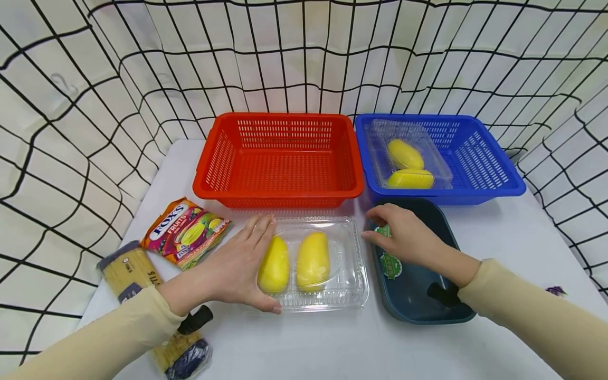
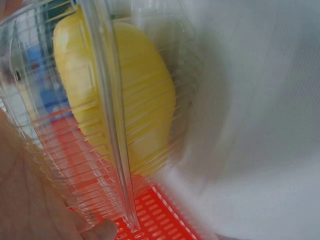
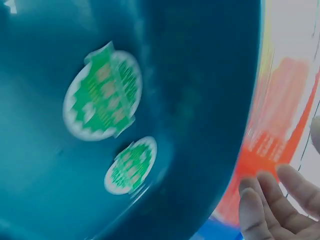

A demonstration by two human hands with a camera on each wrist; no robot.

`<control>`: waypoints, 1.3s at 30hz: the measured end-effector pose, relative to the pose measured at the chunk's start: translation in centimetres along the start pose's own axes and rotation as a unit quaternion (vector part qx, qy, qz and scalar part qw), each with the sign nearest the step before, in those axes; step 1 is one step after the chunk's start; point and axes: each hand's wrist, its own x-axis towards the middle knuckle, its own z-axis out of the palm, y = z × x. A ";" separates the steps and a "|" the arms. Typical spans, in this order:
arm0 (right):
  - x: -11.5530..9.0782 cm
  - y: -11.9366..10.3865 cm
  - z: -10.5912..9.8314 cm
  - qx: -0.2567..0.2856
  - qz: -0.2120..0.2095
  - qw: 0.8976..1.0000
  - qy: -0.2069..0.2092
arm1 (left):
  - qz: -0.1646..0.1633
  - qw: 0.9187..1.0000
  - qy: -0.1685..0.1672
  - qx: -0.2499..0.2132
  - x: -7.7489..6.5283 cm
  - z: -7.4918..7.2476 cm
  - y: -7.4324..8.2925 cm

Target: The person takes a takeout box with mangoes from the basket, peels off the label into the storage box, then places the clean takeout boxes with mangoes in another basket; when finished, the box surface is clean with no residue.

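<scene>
A clear plastic clamshell box with two yellow mangoes lies closed on the table. My left hand lies along the box's left side, fingers stretched and thumb spread toward its near edge. In the left wrist view a mango shows through the ribbed plastic. To the right of the box, my right hand hovers over a dark teal basin, fingers loosely bent with nothing between them. Green-and-white round stickers lie in that basin, seen in the right wrist view.
Behind stand a red basket and a blue basket; the blue one holds another clear box of mangoes. On the left lie a Fox's candy bag and a pasta pack. Black wire mesh encloses the table.
</scene>
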 end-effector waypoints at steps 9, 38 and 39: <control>0.8 -2.9 2.2 -0.009 -0.090 0.996 -0.024 | 0.004 1.000 0.000 -0.008 0.0 0.0 -0.1; 0.9 -4.5 3.6 -0.081 -0.107 0.981 -0.137 | -0.067 0.996 0.037 -0.054 -1.4 0.9 1.6; 0.9 -4.6 3.6 -0.082 -0.105 0.982 -0.136 | -0.068 0.995 0.039 -0.054 -1.3 0.9 1.6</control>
